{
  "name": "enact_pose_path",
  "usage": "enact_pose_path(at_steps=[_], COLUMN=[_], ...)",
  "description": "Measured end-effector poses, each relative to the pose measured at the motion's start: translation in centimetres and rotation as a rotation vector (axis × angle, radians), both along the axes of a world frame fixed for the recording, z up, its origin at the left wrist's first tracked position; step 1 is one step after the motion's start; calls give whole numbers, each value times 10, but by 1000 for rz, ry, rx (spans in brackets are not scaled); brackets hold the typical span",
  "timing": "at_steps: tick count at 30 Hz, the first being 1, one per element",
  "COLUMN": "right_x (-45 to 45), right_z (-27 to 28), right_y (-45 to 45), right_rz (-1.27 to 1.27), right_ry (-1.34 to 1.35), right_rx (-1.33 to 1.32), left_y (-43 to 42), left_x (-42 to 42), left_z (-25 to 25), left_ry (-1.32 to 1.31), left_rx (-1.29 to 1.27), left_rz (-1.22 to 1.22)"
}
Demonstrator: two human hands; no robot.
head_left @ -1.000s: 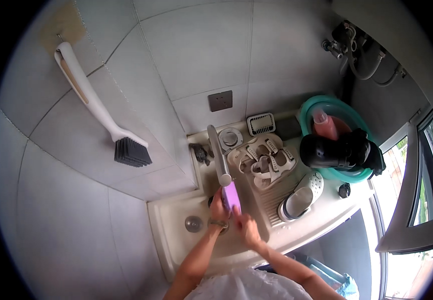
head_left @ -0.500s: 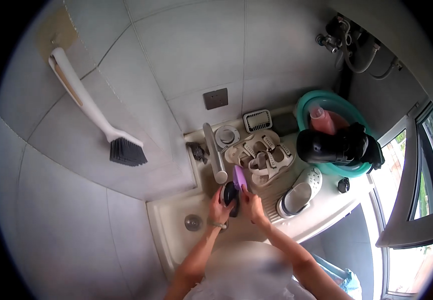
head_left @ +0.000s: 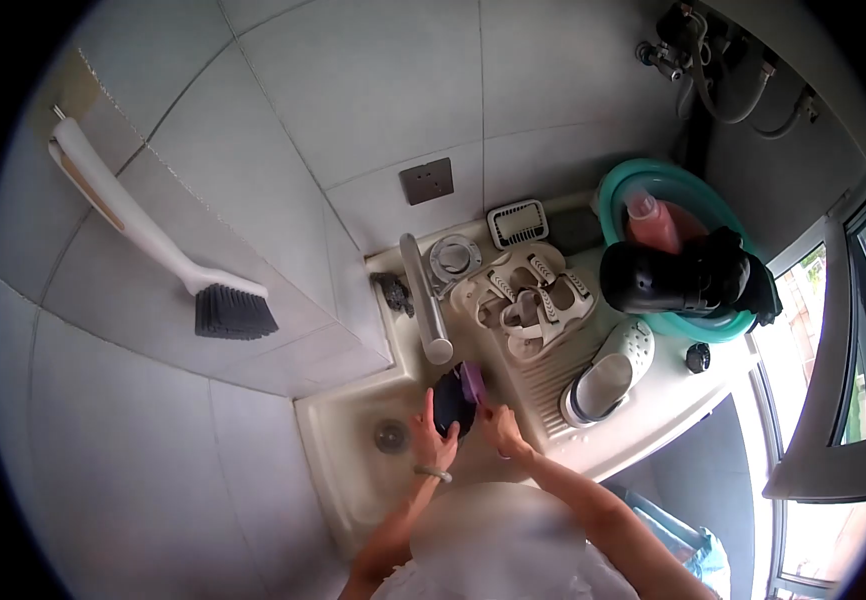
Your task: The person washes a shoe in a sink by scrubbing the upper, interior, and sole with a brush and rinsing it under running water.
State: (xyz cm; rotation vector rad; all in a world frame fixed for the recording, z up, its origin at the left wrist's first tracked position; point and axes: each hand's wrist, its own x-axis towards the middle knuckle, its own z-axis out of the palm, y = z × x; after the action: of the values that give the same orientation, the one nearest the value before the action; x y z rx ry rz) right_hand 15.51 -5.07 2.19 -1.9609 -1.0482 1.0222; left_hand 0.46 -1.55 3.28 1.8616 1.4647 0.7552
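Over the sink [head_left: 338, 480], below the faucet [head_left: 425, 300], my left hand [head_left: 433, 440] grips a dark shoe-like item [head_left: 451, 402], thumb and fingers around its near end. My right hand [head_left: 502, 430] is closed on the handle of a purple brush [head_left: 472, 382], whose head touches the right side of the dark item. Just right of my hands, a white clog [head_left: 611, 375] lies on the ribbed drainboard. Behind it rests a pair of beige sandals [head_left: 533, 305].
A teal basin [head_left: 613, 205] at the back right holds a pink bottle [head_left: 653, 225] and black items [head_left: 663, 280]. A large white brush [head_left: 138, 225] hangs on the left wall. A soap dish [head_left: 518, 224] stands behind the sandals. An open window [head_left: 843, 460] is at right.
The purple brush has moved down and left onto the dark item, which now shows a broader dark surface. The camera view has shifted slightly.
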Motion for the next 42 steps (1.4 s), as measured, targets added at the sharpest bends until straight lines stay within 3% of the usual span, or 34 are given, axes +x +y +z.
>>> enact_pose_path(at_steps=[3,5,8,9,11,14,17,19,20,21,24,25,28,31,32,36,39,42], right_x=[-21,-28,-8,-1,7,14,12,12,12,12,-10,-17,-21,-9,-5,-27,-24,-1], right_z=[27,7,-67,-86,-100,-105,-115,-108,-100,-92,-46,-29,21,40,42,52,55,54], right_y=[-18,-19,19,30,41,45,48,43,38,34,1,-12,-24,-3,6,-17,-10,29], right_rz=[50,80,40,0,-38,-39,-70,-62,-63,-36,75,113,145,65,29,116,133,35], right_ry=[1,-41,-165,-178,-217,-232,-208,-238,-243,-166,-148,-159,-167,-151,-143,-172,-226,-226], right_rx=[94,95,-63,-26,31,114,156,88,86,80,75,90,126,194,210,368,515,315], left_y=[6,2,-8,-9,-4,33,68,58,37,32,37,34,23,16,14,21,14,4], left_x=[-14,-25,-41,-43,-46,-48,-40,-24,-5,-6,-6,-5,4,17,18,12,6,6], left_z=[-22,-34,-63,-61,-92,-112,-114,-134,-125,-114,-122,-111,-59,-6,21,4,33,41], left_ry=[-132,-73,-353,-147,-60,-339,-376,-207,-246,-231,96,94,58,21,150,-43,-4,-118], left_rx=[125,-86,-123,-119,-175,-647,-1125,-868,-531,-600,-375,-375,-44,-30,-158,7,-31,239], left_rz=[16,92,-25,-67,-49,46,95,-83,155,68,-110,-104,-66,-85,-159,-59,-90,-129])
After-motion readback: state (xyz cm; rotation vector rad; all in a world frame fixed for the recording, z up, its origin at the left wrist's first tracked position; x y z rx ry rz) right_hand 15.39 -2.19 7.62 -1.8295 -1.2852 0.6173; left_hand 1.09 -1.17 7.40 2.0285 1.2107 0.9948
